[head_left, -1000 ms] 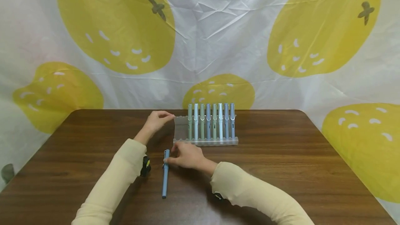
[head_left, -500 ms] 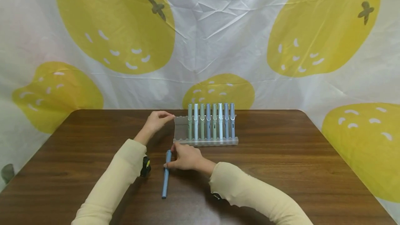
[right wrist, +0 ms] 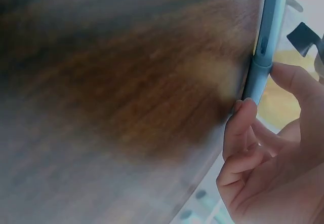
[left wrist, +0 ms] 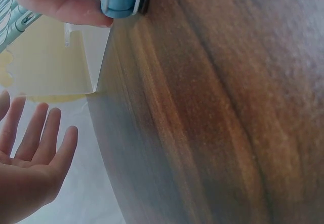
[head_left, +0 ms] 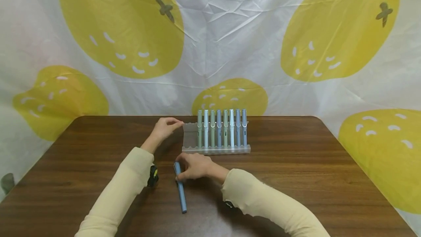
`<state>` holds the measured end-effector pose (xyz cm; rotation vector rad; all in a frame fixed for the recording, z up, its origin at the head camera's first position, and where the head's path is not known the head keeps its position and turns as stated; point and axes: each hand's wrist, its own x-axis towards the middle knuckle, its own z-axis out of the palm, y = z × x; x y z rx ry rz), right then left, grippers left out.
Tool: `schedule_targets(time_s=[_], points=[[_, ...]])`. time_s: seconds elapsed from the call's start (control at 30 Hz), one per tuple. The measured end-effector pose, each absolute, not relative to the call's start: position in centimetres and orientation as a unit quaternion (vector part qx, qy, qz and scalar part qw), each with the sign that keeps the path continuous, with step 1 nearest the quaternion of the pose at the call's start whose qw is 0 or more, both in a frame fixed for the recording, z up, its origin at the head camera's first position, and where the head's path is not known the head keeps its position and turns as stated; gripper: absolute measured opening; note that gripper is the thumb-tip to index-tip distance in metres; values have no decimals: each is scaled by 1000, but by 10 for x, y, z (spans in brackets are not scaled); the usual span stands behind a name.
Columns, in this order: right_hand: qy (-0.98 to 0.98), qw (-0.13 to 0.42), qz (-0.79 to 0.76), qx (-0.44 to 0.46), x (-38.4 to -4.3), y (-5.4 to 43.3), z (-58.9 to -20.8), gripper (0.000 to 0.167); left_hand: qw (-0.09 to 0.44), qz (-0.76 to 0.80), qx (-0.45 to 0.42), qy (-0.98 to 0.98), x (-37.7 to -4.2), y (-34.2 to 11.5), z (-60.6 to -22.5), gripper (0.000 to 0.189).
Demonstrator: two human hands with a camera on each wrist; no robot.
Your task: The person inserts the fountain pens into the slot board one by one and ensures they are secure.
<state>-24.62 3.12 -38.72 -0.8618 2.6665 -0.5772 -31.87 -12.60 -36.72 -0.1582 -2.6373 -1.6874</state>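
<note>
A clear pen rack (head_left: pixel 190 136) stands toward the table's back, with several green, pale blue and blue capped pens (head_left: pixel 219 127) upright in its right part. Its left slots hold no pens. At the rack's upper left corner my left hand (head_left: pixel 163 129) pinches the edge with thumb and index finger; the other fingers (left wrist: pixel 50 135) are spread in the left wrist view. In front of the rack, my right hand (head_left: pixel 195 165) grips a blue capped pen (head_left: pixel 182 196) near its clip end, thumb on one side and fingers on the other. The pen's other end points toward me, slightly right.
The brown wooden table (head_left: pixel 296 178) extends around both hands. Behind its back edge hangs a white cloth (head_left: pixel 230 54) printed with yellow lemons. Dark wrist cameras sit at both cream sleeves (head_left: pixel 118 189).
The blue pen has turned in my right hand, its near end swinging right, and the hand has come slightly toward me. My left hand stays at the rack's corner.
</note>
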Motion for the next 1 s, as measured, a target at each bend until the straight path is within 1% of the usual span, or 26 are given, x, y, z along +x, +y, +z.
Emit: schedule_targets(time_s=[0.17,0.3,0.5,0.63,0.77,1.0], points=[[926,114,-171,-316,-245,28,-387,54,4,-538,-49,-841,-319,-127,-368,30],[928,106,-161,-320,-244,26,-387,52,7,-543,-45,-839,-321,-127,-371,30],[929,108,-157,-318,-243,25,-387,40,7,-546,-51,-837,-322,-128,-371,30],[933,99,-132,-320,-242,26,-389,33,-1,-548,-44,-836,-321,-127,-370,31],[929,91,-126,-336,-242,27,-390,31,-2,-550,-44,-834,-319,-126,-369,31],[912,91,-172,-362,-244,34,-389,28,5,-547,-49,-836,-318,-126,-368,30]])
